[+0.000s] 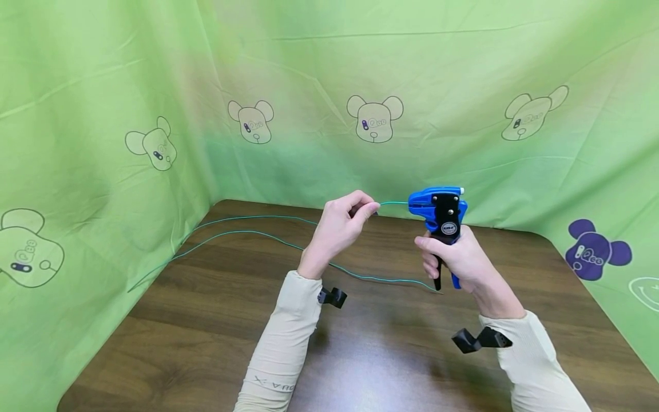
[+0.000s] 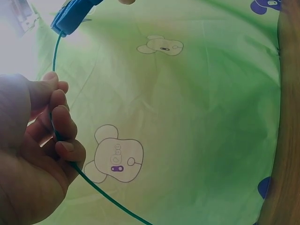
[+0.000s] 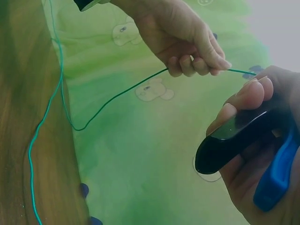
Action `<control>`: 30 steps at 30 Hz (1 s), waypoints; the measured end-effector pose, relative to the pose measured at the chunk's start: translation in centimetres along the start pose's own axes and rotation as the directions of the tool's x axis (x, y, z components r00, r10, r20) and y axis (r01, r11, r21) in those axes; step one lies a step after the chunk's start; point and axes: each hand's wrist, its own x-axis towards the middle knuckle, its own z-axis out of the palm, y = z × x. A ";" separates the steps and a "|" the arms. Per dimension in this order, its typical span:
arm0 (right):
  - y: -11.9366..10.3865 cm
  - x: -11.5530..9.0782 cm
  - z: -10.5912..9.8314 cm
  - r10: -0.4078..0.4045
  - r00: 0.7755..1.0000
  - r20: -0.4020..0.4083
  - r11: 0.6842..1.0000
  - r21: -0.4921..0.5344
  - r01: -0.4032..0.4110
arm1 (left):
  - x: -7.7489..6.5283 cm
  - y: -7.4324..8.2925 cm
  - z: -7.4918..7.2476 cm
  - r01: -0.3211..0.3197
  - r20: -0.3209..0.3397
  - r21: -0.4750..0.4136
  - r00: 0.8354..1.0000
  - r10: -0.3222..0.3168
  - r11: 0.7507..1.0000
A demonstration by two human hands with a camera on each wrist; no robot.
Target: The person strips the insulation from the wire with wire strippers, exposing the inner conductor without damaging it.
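Note:
My left hand [image 1: 342, 223] pinches a thin green wire [image 1: 393, 202] between thumb and fingers. In the left wrist view the wire [image 2: 105, 192] runs along the curled fingers and its upper end reaches the nose of a blue tool [image 2: 70, 18]. My right hand [image 1: 460, 254] grips the handles of that tool, a blue and black wire stripper [image 1: 444, 209], held up above the table with its nose toward the left hand. The right wrist view shows its black handle [image 3: 234, 140] and blue handle [image 3: 276, 178] within the right hand. How deep the wire sits in the nose is hidden.
The rest of the wire [image 1: 247, 232] loops left across the dark wooden table [image 1: 206, 320], with a loose end near the middle right. Green cloth [image 1: 309, 68] printed with bear heads hangs behind and at both sides. A small black camera [image 1: 481, 340] sits at each wrist.

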 end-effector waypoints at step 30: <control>-2.0 -1.8 -4.4 -0.144 0.989 0.029 0.955 0.267 0.132 | 0.2 -1.8 -2.9 0.059 -0.144 -0.136 0.986 -0.078 0.989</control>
